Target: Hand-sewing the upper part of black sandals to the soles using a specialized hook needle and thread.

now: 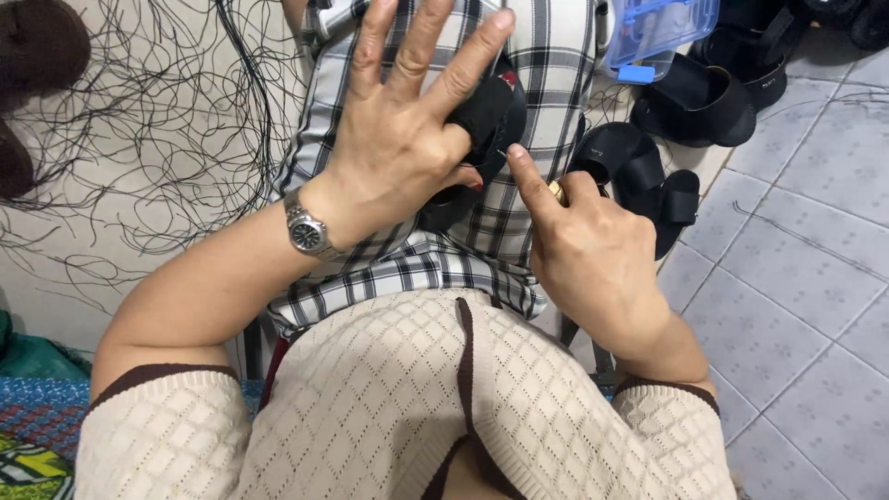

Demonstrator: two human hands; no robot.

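Black sandal strap (482, 116) angled up-right; left hand (403, 139) splayed, right hand (593, 250) pinching needle.

left hand (403, 139) raised, fingers spread wide, wrist bent; right hand (593, 255) curled, forefinger and thumb pinched.

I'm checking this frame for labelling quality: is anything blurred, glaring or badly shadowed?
Head view: soft, even light, no hard shadows; left hand and right hand sharp, the black piece between them dark with little detail; mild glare on the blue plastic box; edges slightly stretched.
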